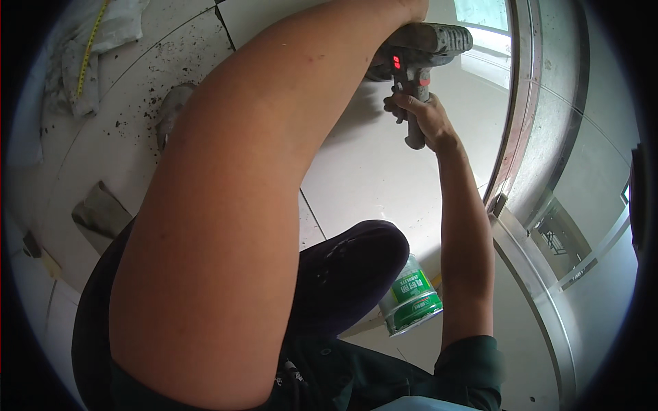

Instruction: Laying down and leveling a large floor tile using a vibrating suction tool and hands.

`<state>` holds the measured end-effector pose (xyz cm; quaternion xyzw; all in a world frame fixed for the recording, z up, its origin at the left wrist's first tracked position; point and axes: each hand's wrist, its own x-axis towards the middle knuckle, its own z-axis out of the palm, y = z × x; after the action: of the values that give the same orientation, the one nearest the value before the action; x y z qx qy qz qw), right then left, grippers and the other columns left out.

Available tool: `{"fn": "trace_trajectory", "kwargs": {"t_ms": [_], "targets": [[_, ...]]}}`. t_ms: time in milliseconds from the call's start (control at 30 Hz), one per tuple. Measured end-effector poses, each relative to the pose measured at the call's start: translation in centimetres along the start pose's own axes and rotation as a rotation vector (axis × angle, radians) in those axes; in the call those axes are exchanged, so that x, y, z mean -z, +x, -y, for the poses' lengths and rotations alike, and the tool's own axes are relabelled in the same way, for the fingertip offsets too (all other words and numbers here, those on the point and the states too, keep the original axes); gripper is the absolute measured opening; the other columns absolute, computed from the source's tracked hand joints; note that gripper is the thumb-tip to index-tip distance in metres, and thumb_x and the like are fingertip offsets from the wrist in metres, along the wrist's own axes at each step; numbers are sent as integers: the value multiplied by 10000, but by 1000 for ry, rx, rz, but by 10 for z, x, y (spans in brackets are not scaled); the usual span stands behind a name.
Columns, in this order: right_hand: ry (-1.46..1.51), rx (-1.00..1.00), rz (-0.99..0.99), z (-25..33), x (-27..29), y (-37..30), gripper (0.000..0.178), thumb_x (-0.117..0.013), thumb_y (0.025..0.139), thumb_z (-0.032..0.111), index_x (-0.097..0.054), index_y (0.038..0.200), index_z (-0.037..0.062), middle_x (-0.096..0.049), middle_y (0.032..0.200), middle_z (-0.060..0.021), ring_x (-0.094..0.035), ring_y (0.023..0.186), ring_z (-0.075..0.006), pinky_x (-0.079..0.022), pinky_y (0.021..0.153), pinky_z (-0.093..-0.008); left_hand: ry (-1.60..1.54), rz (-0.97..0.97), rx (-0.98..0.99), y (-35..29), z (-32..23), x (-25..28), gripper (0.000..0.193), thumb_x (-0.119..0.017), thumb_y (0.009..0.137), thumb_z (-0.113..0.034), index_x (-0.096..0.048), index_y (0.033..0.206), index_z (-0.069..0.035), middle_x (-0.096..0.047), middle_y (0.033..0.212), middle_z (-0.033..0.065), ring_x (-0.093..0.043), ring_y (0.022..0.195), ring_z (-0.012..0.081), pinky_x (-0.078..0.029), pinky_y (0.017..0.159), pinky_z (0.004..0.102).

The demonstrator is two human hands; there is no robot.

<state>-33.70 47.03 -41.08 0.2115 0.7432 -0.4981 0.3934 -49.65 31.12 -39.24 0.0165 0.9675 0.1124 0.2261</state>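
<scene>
Reaching out over pale floor tiles (370, 181), you held a pistol-shaped tool (410, 77) near the top of the view, right of centre. It looked dark grey, worn and dusty, with a bulky, ribbed head (451, 40). A green-and-white can (415, 298) stood out near your bent knee (370, 253). Your right hand (428, 120) was wrapped tightly around the tool's handle; your left hand (414, 9), mostly cut off beside the head, had a grip that could not be told. Smallest were a red patch (425, 77) and glowing red digits (397, 62).
</scene>
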Motion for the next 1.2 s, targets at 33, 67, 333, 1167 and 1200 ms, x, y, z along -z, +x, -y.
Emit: {"fn": "trace_trajectory", "kwargs": {"t_ms": [33,67,333,1167,1200], "targets": [[8,16,1,-1,-1,-1,427,-764,887,392,-679,943,-23,-666,835,-95,-614,770,-178,-486,706,-337,-3,-1,0,5,5,-3,283,-654,883,-184,-766,1121,-82,-718,1228,145,-687,1153,283,-534,996,394],[-24,30,-6,1,-4,-3,531,-729,914,490,-659,962,-34,-646,820,-86,-601,745,-171,-482,688,-326,-156,-29,-112,13,20,-11,276,-645,882,-161,-767,1116,-81,-720,1220,148,-687,1152,284,-538,991,393],[243,58,-54,-13,-5,4,735,-441,992,699,-617,971,-15,-595,745,-63,-548,642,-133,-445,597,-290,-358,-11,-214,9,29,-6,274,-591,904,-98,-763,1114,-63,-722,1206,161,-688,1150,290,-540,994,391],[69,78,-223,-7,-12,1,701,-386,1035,638,-611,805,15,-551,622,-34,-511,510,-116,-398,481,-267,-292,-84,-218,16,22,-20,230,-676,830,-179,-793,1026,-161,-768,1082,86,-738,1031,251,-580,890,384],[71,81,-218,-6,-11,2,701,-387,1036,636,-612,806,13,-553,621,-35,-515,511,-117,-400,482,-268,-301,-70,-225,18,24,-21,255,-678,820,-234,-780,1034,-140,-762,1083,107,-730,1038,271,-571,904,399]]}}
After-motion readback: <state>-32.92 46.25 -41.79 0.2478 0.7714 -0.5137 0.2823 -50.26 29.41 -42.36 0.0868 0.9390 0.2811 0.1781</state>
